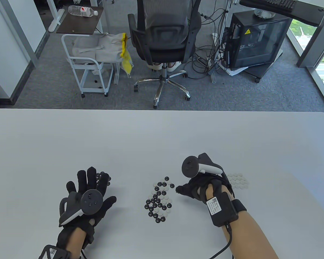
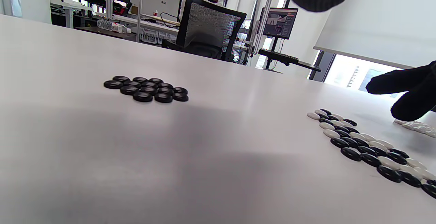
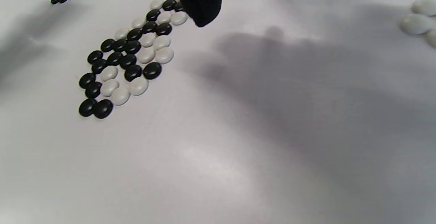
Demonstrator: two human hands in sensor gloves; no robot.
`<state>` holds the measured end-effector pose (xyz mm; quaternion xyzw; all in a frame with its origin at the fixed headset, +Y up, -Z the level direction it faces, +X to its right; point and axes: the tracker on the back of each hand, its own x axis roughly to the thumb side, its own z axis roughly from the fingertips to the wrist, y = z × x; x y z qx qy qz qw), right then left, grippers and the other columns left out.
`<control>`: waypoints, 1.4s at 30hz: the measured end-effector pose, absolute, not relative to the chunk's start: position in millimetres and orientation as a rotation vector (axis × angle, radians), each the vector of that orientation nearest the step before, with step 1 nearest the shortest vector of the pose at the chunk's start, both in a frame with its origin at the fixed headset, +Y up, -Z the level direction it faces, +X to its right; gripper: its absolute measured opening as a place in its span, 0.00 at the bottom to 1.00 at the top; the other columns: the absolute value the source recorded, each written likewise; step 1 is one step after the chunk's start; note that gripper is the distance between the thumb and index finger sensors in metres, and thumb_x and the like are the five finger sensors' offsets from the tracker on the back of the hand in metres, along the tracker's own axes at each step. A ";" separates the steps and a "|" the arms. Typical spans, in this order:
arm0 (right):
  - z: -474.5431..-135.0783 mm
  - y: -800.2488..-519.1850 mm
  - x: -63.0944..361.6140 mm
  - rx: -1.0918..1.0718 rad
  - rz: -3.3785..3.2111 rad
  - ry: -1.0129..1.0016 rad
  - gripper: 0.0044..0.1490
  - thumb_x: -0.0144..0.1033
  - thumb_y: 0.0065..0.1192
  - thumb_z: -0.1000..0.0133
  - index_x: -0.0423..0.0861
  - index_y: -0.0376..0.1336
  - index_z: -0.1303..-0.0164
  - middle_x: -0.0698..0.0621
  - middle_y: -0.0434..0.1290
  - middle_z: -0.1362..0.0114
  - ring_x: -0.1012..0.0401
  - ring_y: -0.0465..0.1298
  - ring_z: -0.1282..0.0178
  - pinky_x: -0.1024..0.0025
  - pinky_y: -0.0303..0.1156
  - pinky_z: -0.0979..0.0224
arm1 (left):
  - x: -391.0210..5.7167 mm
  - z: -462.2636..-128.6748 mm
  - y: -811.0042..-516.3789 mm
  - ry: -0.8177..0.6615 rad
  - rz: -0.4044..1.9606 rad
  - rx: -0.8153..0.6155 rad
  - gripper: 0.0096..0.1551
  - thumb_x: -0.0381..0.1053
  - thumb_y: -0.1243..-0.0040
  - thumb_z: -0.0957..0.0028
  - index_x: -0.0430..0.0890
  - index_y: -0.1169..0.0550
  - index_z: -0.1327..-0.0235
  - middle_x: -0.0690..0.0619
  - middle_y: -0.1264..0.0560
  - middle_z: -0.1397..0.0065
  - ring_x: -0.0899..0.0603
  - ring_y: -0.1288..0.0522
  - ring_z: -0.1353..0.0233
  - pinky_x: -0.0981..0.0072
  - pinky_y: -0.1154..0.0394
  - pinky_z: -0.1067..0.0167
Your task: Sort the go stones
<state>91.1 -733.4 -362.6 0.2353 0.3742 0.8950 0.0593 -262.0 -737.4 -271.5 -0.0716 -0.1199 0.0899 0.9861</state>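
White desk (image 1: 162,140) surface is seen carrying three groups of Go stones toward its near edge. A mixed pile of black and white stones (image 1: 159,201) is laid at the middle. A cluster of black stones (image 2: 146,89) is set apart toward the left edge, partly covered in the table view by the left hand (image 1: 87,198), whose fingers (image 1: 82,179) are spread straight and nothing is held. A patch of white stones (image 1: 239,181) is placed toward the right edge, just behind the right hand (image 1: 202,186). Its fingers (image 1: 183,188) are extended toward the mixed pile; whether a stone is pinched cannot be told.
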 end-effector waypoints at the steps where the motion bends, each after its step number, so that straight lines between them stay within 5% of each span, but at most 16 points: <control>1: -360.1 -734.9 85.2 0.743 2.705 1.140 0.44 0.55 0.41 0.38 0.40 0.64 0.20 0.25 0.32 0.15 0.26 0.26 0.23 0.12 0.31 0.33 | -262.0 -271.5 -737.4 -0.241 0.181 -0.143 0.50 0.66 0.56 0.39 0.45 0.58 0.13 0.31 0.77 0.19 0.24 0.80 0.26 0.16 0.74 0.43; 16: -353.0 -763.1 62.7 0.820 2.607 1.227 0.43 0.54 0.41 0.37 0.41 0.60 0.18 0.25 0.31 0.16 0.26 0.26 0.24 0.12 0.31 0.33 | -262.7 -270.9 -737.2 -0.240 0.188 -0.144 0.50 0.66 0.56 0.39 0.45 0.58 0.13 0.31 0.76 0.19 0.24 0.80 0.26 0.16 0.74 0.44; 31: -383.3 -751.6 167.6 0.277 2.811 1.157 0.42 0.54 0.42 0.38 0.41 0.65 0.22 0.25 0.34 0.15 0.26 0.27 0.23 0.12 0.31 0.33 | -259.0 -271.6 -738.6 -0.245 0.158 -0.151 0.50 0.66 0.56 0.39 0.46 0.57 0.13 0.33 0.76 0.19 0.26 0.81 0.27 0.19 0.78 0.47; 42: -385.0 -753.3 211.2 0.093 2.795 1.110 0.42 0.55 0.41 0.38 0.43 0.63 0.20 0.25 0.33 0.15 0.26 0.27 0.23 0.12 0.31 0.32 | -255.4 -272.3 -739.2 -0.245 0.143 -0.139 0.50 0.66 0.56 0.39 0.46 0.59 0.14 0.32 0.78 0.19 0.25 0.82 0.27 0.18 0.77 0.46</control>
